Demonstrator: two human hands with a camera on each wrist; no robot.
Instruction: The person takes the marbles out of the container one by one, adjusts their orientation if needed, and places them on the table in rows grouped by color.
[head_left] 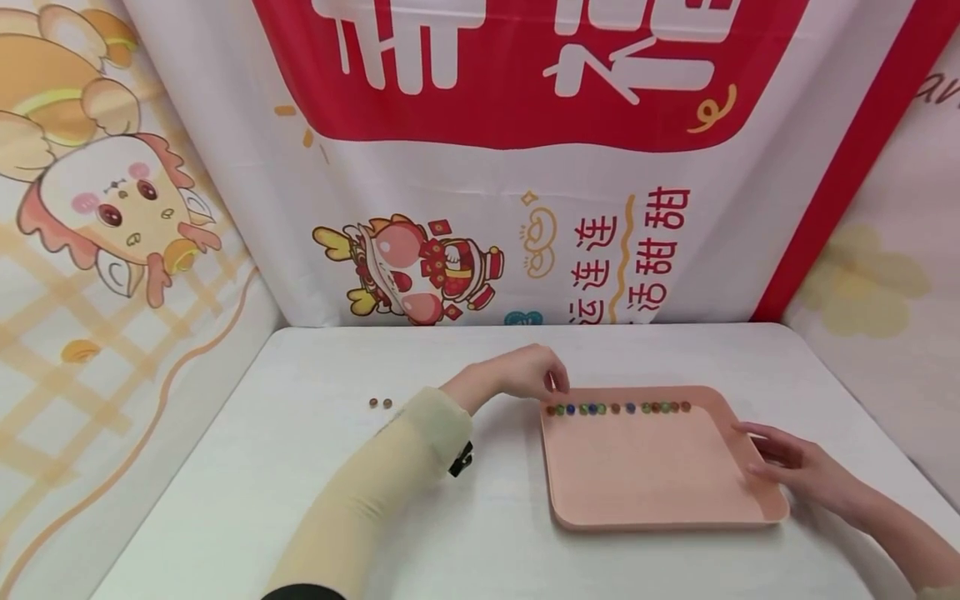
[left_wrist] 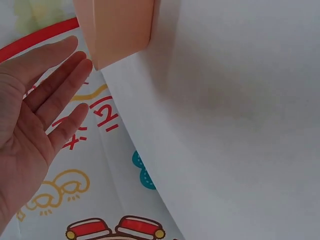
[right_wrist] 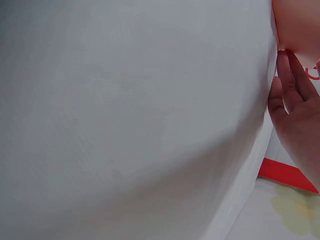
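Note:
A pink tray point(head_left: 637, 475) stands on the white table, with a row of small coloured glass marbles point(head_left: 630, 408) along its far side. My left hand point(head_left: 528, 372) is at the tray's far left corner beside the end marble. In the left wrist view its visible fingers point(left_wrist: 67, 90) look fairly straight at the tray wall point(left_wrist: 120, 30), with no marble visible between them; one fingertip may be hidden. My right hand point(head_left: 798, 467) holds the tray's right side, thumb over the rim and fingers against the outer wall. In the right wrist view the fingers point(right_wrist: 292, 82) touch that wall.
Two brown marbles point(head_left: 380, 403) lie on the white table point(head_left: 337, 475), left of my left forearm. A printed cloth point(head_left: 450, 179) hangs behind the table's back edge, and patterned side cloths point(head_left: 112, 333) border it. The left sleeve point(head_left: 375, 492) crosses the table's front.

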